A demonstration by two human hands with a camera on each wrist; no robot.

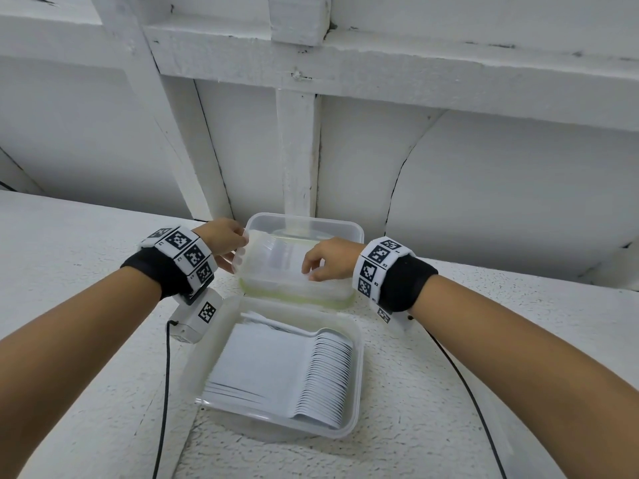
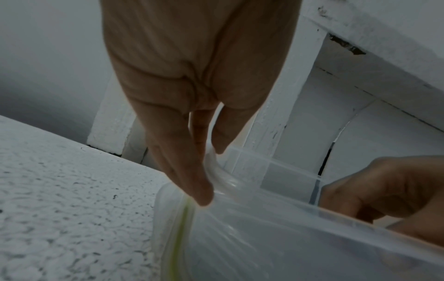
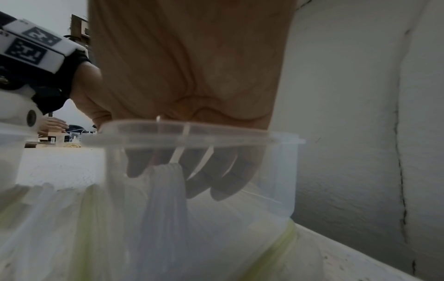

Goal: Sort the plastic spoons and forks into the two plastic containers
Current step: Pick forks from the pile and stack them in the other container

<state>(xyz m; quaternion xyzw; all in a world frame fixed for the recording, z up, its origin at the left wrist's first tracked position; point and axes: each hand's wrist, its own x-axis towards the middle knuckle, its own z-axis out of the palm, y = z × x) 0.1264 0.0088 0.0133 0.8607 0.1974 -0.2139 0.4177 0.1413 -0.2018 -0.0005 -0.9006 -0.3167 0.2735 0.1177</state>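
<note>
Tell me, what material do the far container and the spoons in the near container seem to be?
Far container: clear, glossy thin plastic, apparently; the right hand's fingers show through its wall. Spoons: opaque white plastic, probably, smooth and nested in a tight row.

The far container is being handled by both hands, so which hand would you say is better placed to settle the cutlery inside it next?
The right hand, probably: its fingers reach down inside the far container onto the white cutlery. The left hand only pinches the container's left rim, steadying it.
</note>
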